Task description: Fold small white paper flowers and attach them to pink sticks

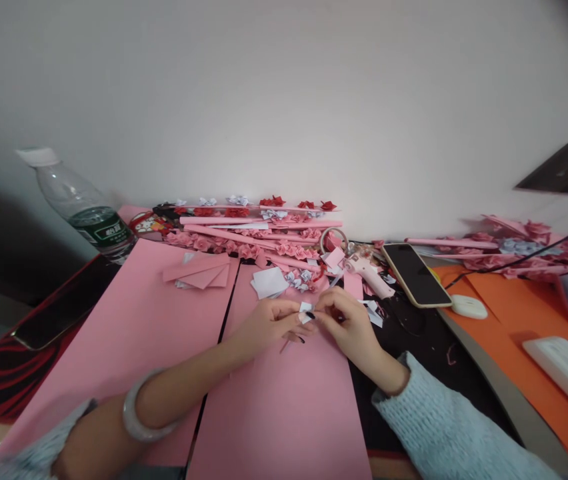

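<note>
A small white piece of paper (306, 307) is pinched between the fingers of my left hand (269, 325). From the other side, the closed fingertips of my right hand (351, 327) grip the paper's right edge. Both hands are just above a pink sheet (284, 413). Under my left fingers a thin pink strip (284, 347) shows in part. Just beyond the hands lie a stack of white paper squares (269, 283) and several small folded white and pink paper flowers (300, 280).
Pink rolled paper sticks (224, 233) with paper flowers line the wall. A pale pink glue gun (368, 272), a phone (414, 275) and a white case (469, 307) lie right. Pink paper pieces (204, 270) and a water bottle (84, 207) are left. Orange sheets (509, 327) cover the far right.
</note>
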Demonstrator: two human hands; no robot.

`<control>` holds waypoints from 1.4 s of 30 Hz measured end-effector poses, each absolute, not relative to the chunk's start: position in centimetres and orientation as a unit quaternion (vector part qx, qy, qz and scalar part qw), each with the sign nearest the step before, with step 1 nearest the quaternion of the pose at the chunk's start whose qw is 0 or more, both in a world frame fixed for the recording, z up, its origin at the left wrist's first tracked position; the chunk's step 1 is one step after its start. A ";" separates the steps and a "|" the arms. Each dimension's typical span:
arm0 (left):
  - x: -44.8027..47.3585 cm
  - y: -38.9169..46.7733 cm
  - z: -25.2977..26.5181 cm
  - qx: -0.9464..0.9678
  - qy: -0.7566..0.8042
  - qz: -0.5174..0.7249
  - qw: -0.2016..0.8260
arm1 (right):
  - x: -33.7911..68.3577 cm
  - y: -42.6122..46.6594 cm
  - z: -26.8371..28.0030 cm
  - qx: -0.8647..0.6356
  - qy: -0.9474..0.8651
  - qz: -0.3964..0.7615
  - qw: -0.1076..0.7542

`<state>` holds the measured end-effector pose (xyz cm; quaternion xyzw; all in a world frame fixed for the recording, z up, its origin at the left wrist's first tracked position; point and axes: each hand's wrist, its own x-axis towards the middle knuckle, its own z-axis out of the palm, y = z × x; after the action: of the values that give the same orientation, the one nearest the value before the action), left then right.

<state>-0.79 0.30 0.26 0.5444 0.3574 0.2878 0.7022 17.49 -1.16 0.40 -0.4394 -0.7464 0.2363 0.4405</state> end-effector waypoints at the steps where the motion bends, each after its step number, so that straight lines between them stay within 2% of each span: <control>1: -0.7 0.3 0.4 0.545 0.358 0.286 0.702 | 17.5 -1.2 0.3 -0.447 -0.739 0.251 0.437; 7: -0.4 0.2 0.7 0.539 0.359 0.288 0.705 | 17.3 -1.0 -0.3 -0.465 -0.697 0.353 0.416; 12: -0.2 0.1 0.8 0.540 0.378 0.280 0.698 | 16.9 -1.3 -0.5 -0.451 -0.683 0.391 0.421; 31: -0.3 -0.1 0.5 0.554 0.351 0.274 0.703 | 16.6 -2.1 -0.1 -0.471 -0.704 0.326 0.420; 42: -0.5 0.1 0.6 0.533 0.349 0.279 0.718 | 16.9 -1.5 -0.4 -0.478 -0.681 0.390 0.395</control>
<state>-0.53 0.14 0.56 0.5332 0.3495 0.2791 0.7181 16.87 -1.53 -0.42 -0.4783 -0.6806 0.3900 0.3950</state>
